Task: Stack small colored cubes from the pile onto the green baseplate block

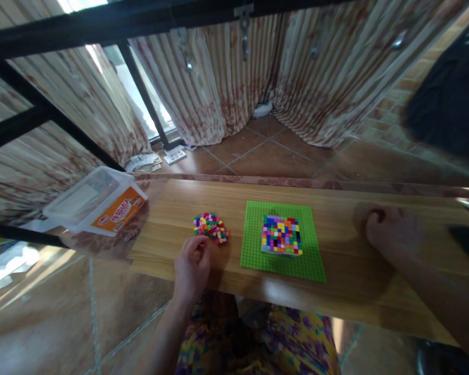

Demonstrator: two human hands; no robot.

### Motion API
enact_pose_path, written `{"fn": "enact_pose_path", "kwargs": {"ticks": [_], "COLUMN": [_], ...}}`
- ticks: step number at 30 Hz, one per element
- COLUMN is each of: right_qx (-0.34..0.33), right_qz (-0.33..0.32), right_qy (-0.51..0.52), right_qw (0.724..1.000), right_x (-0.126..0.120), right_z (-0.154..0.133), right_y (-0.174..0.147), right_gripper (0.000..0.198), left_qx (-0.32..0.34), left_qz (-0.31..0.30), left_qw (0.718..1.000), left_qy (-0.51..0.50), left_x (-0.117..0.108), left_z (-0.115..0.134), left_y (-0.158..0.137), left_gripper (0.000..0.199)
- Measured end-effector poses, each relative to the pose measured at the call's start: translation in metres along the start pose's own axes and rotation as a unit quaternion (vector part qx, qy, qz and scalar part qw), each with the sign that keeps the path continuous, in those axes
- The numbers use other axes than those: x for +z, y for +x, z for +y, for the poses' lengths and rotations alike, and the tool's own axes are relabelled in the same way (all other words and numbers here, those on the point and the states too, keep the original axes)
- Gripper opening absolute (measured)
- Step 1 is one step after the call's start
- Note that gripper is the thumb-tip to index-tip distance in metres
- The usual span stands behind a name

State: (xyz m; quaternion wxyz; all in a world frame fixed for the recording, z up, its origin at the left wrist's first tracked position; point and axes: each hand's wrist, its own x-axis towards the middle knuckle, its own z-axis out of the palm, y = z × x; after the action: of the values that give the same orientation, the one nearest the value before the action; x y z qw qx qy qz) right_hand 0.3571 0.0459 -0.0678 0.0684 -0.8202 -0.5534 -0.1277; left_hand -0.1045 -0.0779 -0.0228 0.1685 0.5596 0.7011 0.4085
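Observation:
My left hand (193, 263) is at the front edge of the wooden table, just below a loose pile of small colorful building bricks (211, 227). Its thumb and fingers are curled together; anything pinched in them is too small to make out. Right of the pile lies a green baseplate (283, 270). On it stands a square block of many-colored bricks (281, 234), its top a mixed pattern. Well to the right, my right hand (393, 232) rests on the tabletop, fingers curled in a loose fist, with no object visible in it.
A clear plastic box (97, 200) with an orange label sits at the table's left end. Striped curtains (219, 88) and black metal bars (54, 122) stand beyond. Papers (144, 161) lie on the tiled floor. A dark shape (449, 99) is at the upper right.

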Motion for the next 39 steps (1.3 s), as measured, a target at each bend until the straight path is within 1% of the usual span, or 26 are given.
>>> {"fn": "enact_pose_path", "kwargs": {"ticks": [2,5,8,12,15,18,21,24,28,31,35,39], "right_qx": [-0.002,0.0,-0.001,0.003,0.001,-0.005,0.0,-0.002,0.006,0.015,0.007,0.014], "right_qz": [-0.001,-0.004,0.003,0.013,0.013,0.008,0.004,-0.003,-0.005,-0.002,-0.003,0.004], "right_qy": [-0.007,-0.008,0.0,0.017,0.017,0.004,-0.003,-0.009,-0.003,0.01,0.015,0.029], "right_qw": [1.0,1.0,1.0,1.0,1.0,1.0,1.0,1.0,1.0,1.0,1.0,0.999], "right_x": [0.003,0.004,0.004,0.003,0.001,-0.001,-0.002,-0.004,-0.008,-0.009,-0.008,-0.008], "right_z": [0.002,0.002,0.002,0.001,0.0,-0.001,-0.002,-0.004,-0.007,-0.008,-0.006,-0.007], "right_y": [0.001,0.001,0.001,0.0,0.0,0.0,-0.001,-0.001,-0.002,-0.003,-0.002,-0.002], "right_gripper": [0.048,0.048,0.048,0.044,0.045,0.048,0.048,0.047,0.047,0.048,0.048,0.045], "left_qx": [0.015,0.044,0.072,0.077,0.084,0.083,0.074,0.077,0.103,0.129,0.152,0.142], "left_qz": [-0.018,-0.031,-0.035,-0.053,-0.056,-0.05,-0.04,-0.043,-0.076,-0.1,-0.116,-0.13], "left_qw": [0.999,0.994,0.99,0.986,0.984,0.987,0.994,0.996,0.991,0.985,0.98,0.98], "left_qy": [0.049,0.094,0.112,0.14,0.145,0.128,0.068,0.005,-0.042,-0.058,-0.062,-0.055], "left_x": [0.0,0.007,0.015,0.019,0.019,0.018,0.017,0.019,0.029,0.04,0.052,0.062], "left_z": [-0.002,0.0,0.002,0.003,0.002,0.002,0.007,0.019,0.04,0.054,0.067,0.074], "left_y": [-0.005,-0.007,-0.003,0.002,0.004,0.003,0.001,0.001,0.001,0.001,0.004,0.009], "left_gripper": [0.013,0.016,0.017,0.013,0.01,0.01,0.011,0.013,0.014,0.017,0.019,0.015]}}
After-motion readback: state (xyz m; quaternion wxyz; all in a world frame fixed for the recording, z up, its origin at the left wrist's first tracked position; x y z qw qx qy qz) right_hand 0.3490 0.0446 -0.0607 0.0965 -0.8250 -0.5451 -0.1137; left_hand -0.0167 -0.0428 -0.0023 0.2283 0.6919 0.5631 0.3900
